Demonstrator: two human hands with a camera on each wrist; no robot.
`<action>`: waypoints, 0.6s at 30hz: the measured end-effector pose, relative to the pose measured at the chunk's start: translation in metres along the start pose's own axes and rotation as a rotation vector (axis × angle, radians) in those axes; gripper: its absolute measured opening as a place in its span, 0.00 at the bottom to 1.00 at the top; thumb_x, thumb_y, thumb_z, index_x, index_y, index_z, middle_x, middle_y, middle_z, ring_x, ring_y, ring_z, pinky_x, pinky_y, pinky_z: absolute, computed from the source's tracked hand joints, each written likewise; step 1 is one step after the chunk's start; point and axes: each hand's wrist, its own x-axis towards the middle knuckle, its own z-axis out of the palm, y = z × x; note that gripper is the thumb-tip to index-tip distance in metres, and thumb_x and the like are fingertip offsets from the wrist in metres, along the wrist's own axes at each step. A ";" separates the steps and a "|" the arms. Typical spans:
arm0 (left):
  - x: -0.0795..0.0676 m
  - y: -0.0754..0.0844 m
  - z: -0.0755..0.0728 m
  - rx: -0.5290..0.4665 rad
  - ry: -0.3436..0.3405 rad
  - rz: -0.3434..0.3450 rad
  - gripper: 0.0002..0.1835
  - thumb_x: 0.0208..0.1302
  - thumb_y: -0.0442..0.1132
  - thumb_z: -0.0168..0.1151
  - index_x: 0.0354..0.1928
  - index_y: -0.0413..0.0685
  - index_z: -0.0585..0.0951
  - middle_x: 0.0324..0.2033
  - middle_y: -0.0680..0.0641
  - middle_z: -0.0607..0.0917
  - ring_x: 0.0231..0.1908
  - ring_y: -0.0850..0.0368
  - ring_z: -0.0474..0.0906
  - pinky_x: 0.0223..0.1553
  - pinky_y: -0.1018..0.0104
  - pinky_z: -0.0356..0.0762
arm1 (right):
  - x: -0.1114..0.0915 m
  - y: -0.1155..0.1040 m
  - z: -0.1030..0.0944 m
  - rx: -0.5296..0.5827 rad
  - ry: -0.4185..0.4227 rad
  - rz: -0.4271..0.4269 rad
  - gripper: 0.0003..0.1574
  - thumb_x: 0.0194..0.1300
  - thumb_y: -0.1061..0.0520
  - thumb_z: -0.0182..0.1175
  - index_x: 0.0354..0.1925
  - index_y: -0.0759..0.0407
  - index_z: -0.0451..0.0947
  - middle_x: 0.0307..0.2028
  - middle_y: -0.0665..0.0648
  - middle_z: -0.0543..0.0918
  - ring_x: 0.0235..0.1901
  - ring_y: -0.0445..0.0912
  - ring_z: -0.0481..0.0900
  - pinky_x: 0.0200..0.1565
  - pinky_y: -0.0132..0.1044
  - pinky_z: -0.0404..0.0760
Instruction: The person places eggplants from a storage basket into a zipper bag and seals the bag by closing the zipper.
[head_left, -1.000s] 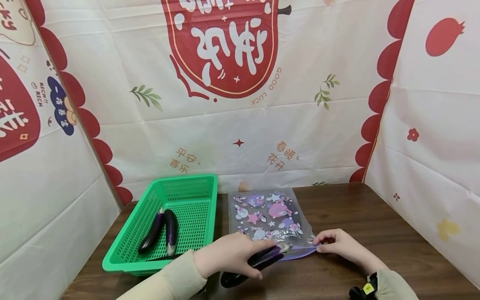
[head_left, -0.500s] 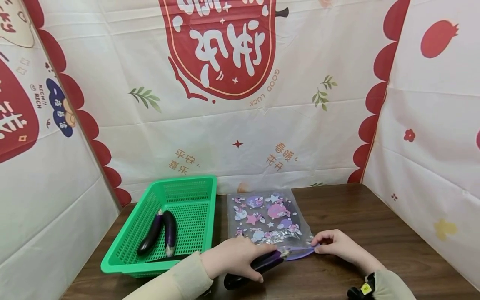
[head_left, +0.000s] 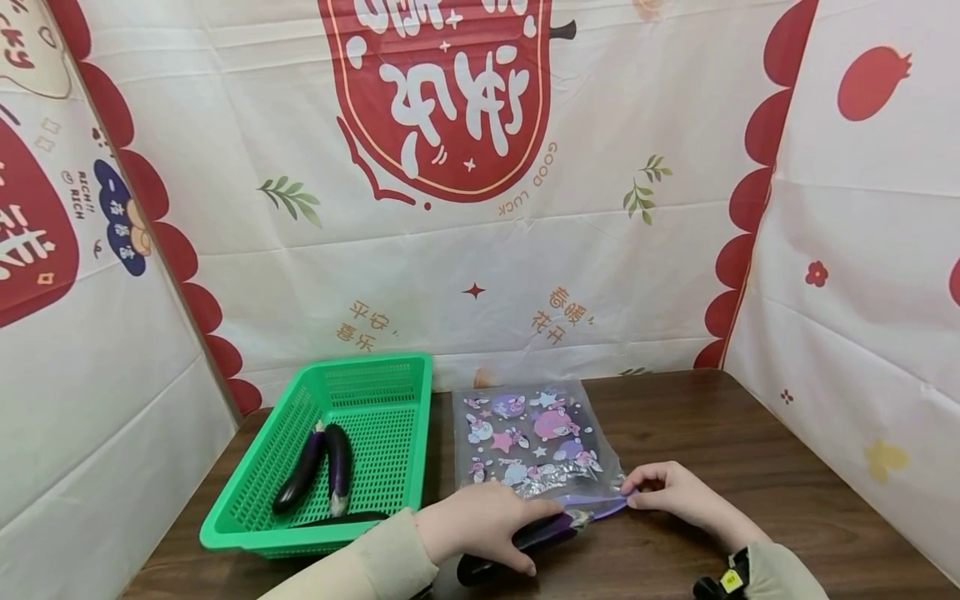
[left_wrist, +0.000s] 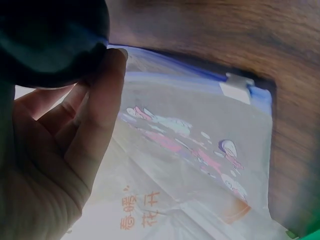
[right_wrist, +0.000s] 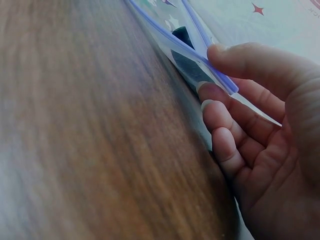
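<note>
My left hand (head_left: 487, 525) grips a dark purple eggplant (head_left: 551, 533) from above, its pale stem end pointing right, close by the bag's purple zip edge. That eggplant (left_wrist: 50, 40) looms large and dark in the left wrist view. A clear zip bag (head_left: 536, 433) printed with pink, white and purple cartoons lies flat, mouth towards me. My right hand (head_left: 675, 496) pinches the right end of its mouth. In the right wrist view the two purple zip strips (right_wrist: 165, 32) stand apart, with a dark shape between them. A whitish slider (left_wrist: 236, 89) sits on the zip.
To the left stands a green plastic basket (head_left: 378, 429). Two eggplants (head_left: 302, 471) lie side by side in it, and another dark one (head_left: 345, 518) shows partly behind its near rim. A printed white cloth (head_left: 465, 267) hangs around the brown wooden table (head_left: 675, 417).
My left hand has moved a little to the right with the eggplant, bringing its stem end along the bag's mouth. My right hand keeps its pinch at the bag's corner.
</note>
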 end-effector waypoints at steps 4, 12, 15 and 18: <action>0.005 0.001 0.003 0.002 -0.018 -0.014 0.40 0.54 0.61 0.68 0.70 0.69 0.66 0.24 0.61 0.79 0.25 0.69 0.70 0.30 0.71 0.71 | 0.000 -0.001 0.000 -0.007 -0.001 -0.002 0.05 0.58 0.67 0.64 0.37 0.65 0.82 0.33 0.45 0.84 0.29 0.35 0.75 0.30 0.30 0.75; 0.010 0.001 0.009 0.023 0.006 -0.050 0.34 0.52 0.62 0.70 0.61 0.62 0.75 0.26 0.62 0.79 0.25 0.69 0.70 0.28 0.72 0.70 | -0.001 -0.001 0.000 -0.014 -0.004 0.012 0.05 0.59 0.68 0.63 0.37 0.65 0.82 0.33 0.44 0.83 0.29 0.35 0.75 0.29 0.31 0.75; 0.012 0.002 0.011 0.052 0.024 -0.076 0.31 0.50 0.62 0.71 0.55 0.60 0.78 0.27 0.61 0.80 0.25 0.68 0.72 0.27 0.71 0.70 | 0.000 -0.001 0.000 -0.015 0.000 0.014 0.06 0.59 0.68 0.63 0.37 0.65 0.82 0.34 0.45 0.84 0.29 0.35 0.75 0.30 0.31 0.75; 0.013 0.002 0.011 0.066 0.032 -0.104 0.28 0.49 0.62 0.72 0.50 0.60 0.79 0.24 0.61 0.79 0.24 0.67 0.72 0.25 0.70 0.70 | 0.000 -0.002 -0.001 -0.015 0.002 0.011 0.05 0.59 0.68 0.63 0.37 0.65 0.82 0.34 0.45 0.84 0.30 0.35 0.75 0.30 0.31 0.75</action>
